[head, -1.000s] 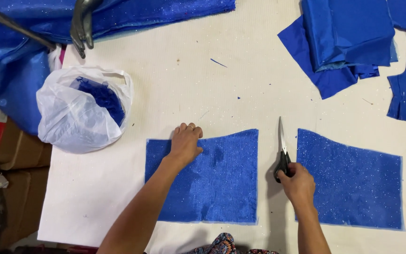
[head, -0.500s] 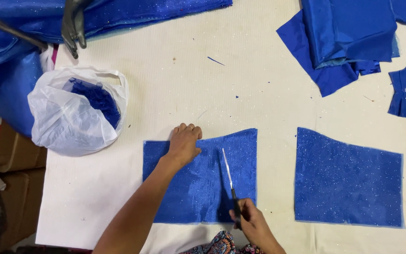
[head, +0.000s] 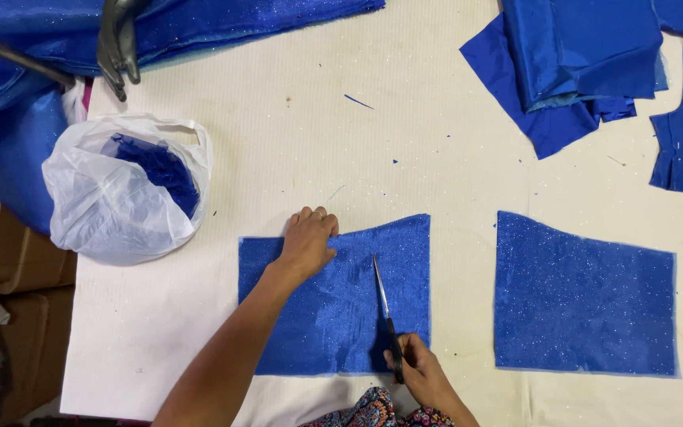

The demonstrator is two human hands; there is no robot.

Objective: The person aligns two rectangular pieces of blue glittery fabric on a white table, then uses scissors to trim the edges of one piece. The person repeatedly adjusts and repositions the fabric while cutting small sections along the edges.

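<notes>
My left hand [head: 307, 241] lies flat on the upper left part of a blue glittery fabric piece [head: 333, 308] on the white table [head: 341, 150]. My right hand [head: 419, 370] grips the black handles of a pair of scissors [head: 384, 304] at the fabric's near edge. The blades point away from me over the right part of that piece. A second blue glittery piece [head: 586, 296] lies flat to the right, apart from both hands.
A white plastic bag [head: 112, 198] holding blue scraps sits at the left table edge. Folded blue cloth [head: 579, 55] is piled at the far right, more blue cloth [head: 199, 24] along the far edge. Cardboard boxes [head: 9, 261] stand beyond the left edge.
My right hand has brought the scissors from the gap between the two pieces leftward onto the left piece, then slightly right along its near edge. The left hand has stayed put.
</notes>
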